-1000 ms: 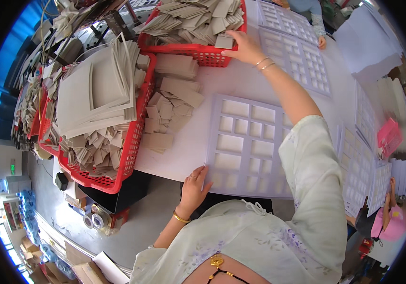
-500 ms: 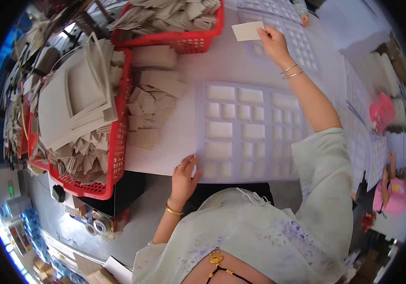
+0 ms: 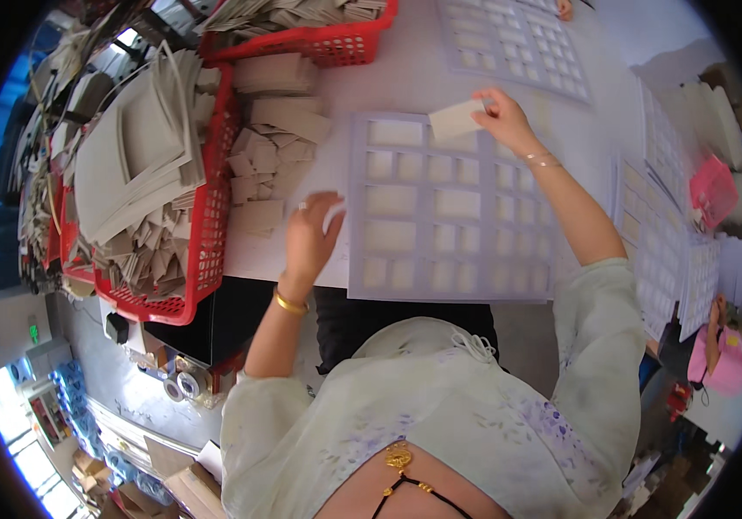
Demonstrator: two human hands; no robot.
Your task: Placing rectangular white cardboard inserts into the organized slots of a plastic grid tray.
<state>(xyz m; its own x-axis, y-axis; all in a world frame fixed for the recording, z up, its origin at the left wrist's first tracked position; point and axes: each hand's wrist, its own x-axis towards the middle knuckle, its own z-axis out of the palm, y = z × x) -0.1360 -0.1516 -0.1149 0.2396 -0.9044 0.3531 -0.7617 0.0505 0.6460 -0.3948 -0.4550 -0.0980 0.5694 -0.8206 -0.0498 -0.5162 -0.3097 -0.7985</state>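
In my right hand (image 3: pixel 507 123) is a pale rectangular piece of card (image 3: pixel 455 121), pinched by its right end between thumb and fingers. The card hangs tilted over the far edge of a pale lilac tray (image 3: pixel 426 216), across an upper-middle compartment. Rectangular compartments of several sizes divide the tray, and many show whitish bottoms. My left hand (image 3: pixel 308 240) hovers beside the tray's left edge, holding nothing, its thumb and fingers apart. Nearest to it on the left lie loose grey card pieces (image 3: pixel 274 154) on the white table (image 3: pixel 336 138).
A red basket (image 3: pixel 212 251) heaped with grey card sheets and offcuts stands at the left. Another red basket (image 3: pixel 349 45) sits behind it, next to stacked cards (image 3: pixel 274 73). More compartment trays (image 3: pixel 522 48) lie at the far side and right. A person in pink (image 3: pixel 728 359) is at far right.
My right hand has brought the card nearer, from beyond the tray to above its far edge. My left hand has lifted off the tray's left edge and moved farther out over the table.
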